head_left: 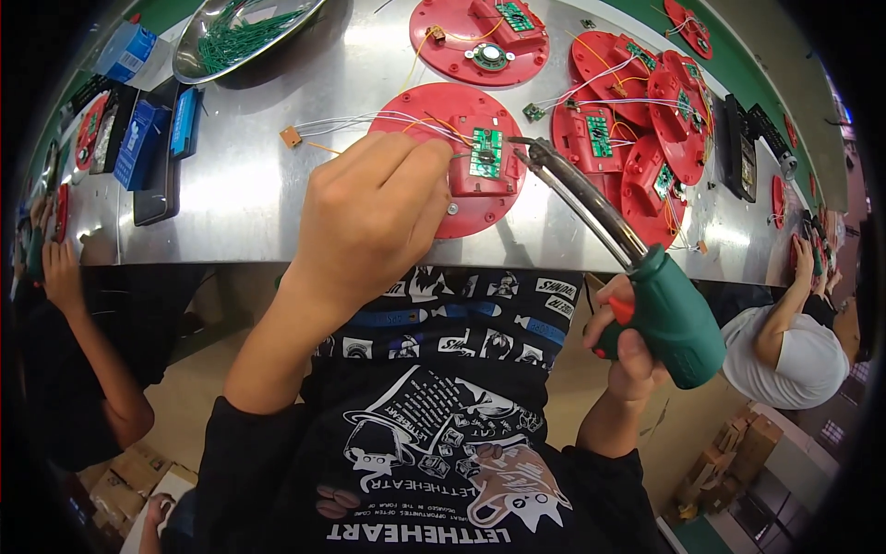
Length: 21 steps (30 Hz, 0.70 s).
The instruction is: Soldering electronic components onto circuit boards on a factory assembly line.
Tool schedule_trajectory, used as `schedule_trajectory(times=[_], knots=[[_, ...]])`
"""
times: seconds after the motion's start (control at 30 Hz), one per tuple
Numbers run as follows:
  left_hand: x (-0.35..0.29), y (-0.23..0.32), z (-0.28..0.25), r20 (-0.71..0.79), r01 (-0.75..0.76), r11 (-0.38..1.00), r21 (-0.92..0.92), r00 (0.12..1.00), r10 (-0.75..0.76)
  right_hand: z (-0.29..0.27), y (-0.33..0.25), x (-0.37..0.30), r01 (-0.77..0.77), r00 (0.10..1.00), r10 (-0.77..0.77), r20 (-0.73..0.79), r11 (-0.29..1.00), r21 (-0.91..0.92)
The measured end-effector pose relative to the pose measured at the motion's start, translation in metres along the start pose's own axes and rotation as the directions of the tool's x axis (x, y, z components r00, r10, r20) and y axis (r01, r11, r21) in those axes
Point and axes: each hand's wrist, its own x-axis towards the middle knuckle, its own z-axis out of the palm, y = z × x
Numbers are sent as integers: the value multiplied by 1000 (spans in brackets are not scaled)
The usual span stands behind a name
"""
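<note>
Two blue boxes [155, 134] stand well left of the left hand [369, 222], with a third blue packet [126, 51] beyond them beside a steel dish [242, 32] of green ties. That hand is closed, fingertips pinched at a wire on the red disc [454, 157], just left of its green board [485, 152]; the right hand [623, 342] is wrapped tight round the green-handled iron [609, 231], whose tip meets the board. One more disc [480, 42] lies beyond the grip, and roughly six are heaped to its right [637, 138].
</note>
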Motion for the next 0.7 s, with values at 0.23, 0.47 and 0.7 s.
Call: schedule_trajectory(times=[0.23,0.47,0.7], knots=[[1,2,-2,21,11,1000,5,1000,-11,-2,3,0,22,997,-15,70,995,-100],[1,3,-3,19,28,1000,-4,999,-28,-10,14,5,159,963,-114,244,972,-173],[1,1,-3,17,20,1000,-23,1000,-20,-4,2,4,66,984,-47,175,992,-103]])
